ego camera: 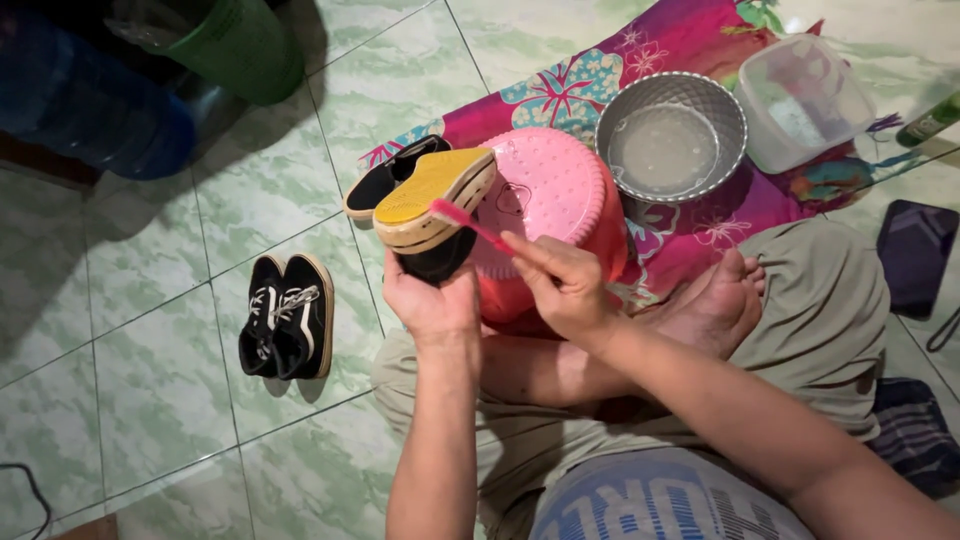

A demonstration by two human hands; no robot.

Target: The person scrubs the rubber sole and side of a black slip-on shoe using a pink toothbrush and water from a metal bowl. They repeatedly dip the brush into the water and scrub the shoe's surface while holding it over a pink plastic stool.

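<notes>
My left hand [430,300] grips a black shoe [435,200] turned sole-up, its yellow sole facing me. My right hand [562,285] holds a pink toothbrush [468,226] whose bristle end rests against the cream edge of that sole. Behind the held shoe a second black shoe [385,177] lies on the floor. Both hands are over an upturned pink plastic tub [555,190] in front of my crossed legs.
A pair of small black shoes [288,317] sits on the green tile floor at left. A metal bowl of cloudy water [668,135] and a clear plastic box [805,100] rest on a patterned cloth [660,40]. A green bin [240,45], a blue jug [90,100] and a phone [915,255] are nearby.
</notes>
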